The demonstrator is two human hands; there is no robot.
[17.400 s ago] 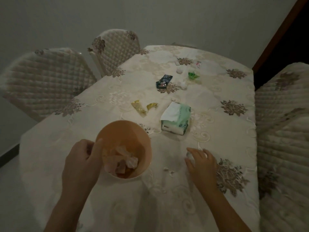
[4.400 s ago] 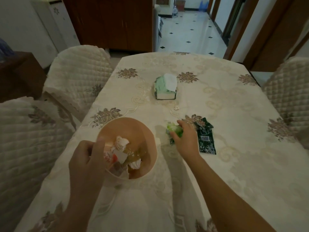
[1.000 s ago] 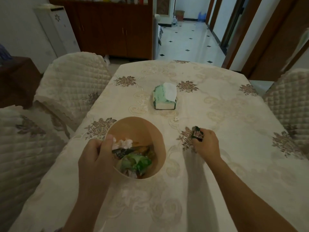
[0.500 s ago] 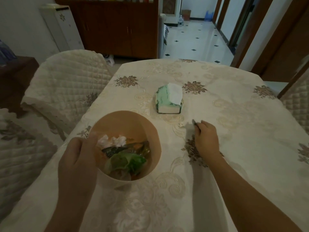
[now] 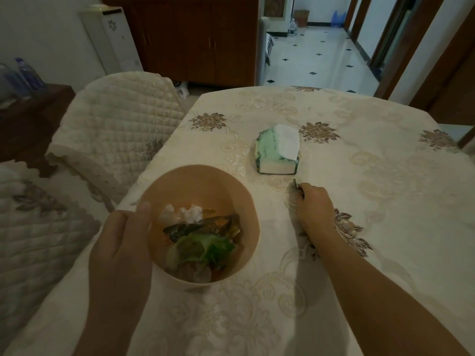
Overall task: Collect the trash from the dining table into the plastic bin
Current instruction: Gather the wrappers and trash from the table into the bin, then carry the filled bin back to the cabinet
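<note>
A round tan plastic bin (image 5: 195, 181) stands on the table's near left part. It holds white crumpled tissue, dark wrappers and a green wrapper (image 5: 203, 249). My left hand (image 5: 120, 250) grips the bin's left rim, thumb over the edge. My right hand (image 5: 312, 206) rests on the cloth to the right of the bin, fingers curled around a dark wrapper (image 5: 297, 186); only its tip shows at my fingertips. A green-and-white tissue pack (image 5: 279, 150) lies just beyond my right hand.
The dining table (image 5: 385, 201) wears a cream embroidered cloth. Quilted chairs (image 5: 115, 129) stand at the left. A dark wooden cabinet (image 5: 195, 39) and a tiled hallway lie beyond the table's far end. Bottles (image 5: 23, 75) stand on a side table at far left.
My right hand, shut on the dark wrapper, has moved away from me towards the tissue pack. The bin stays in my left hand's grip.
</note>
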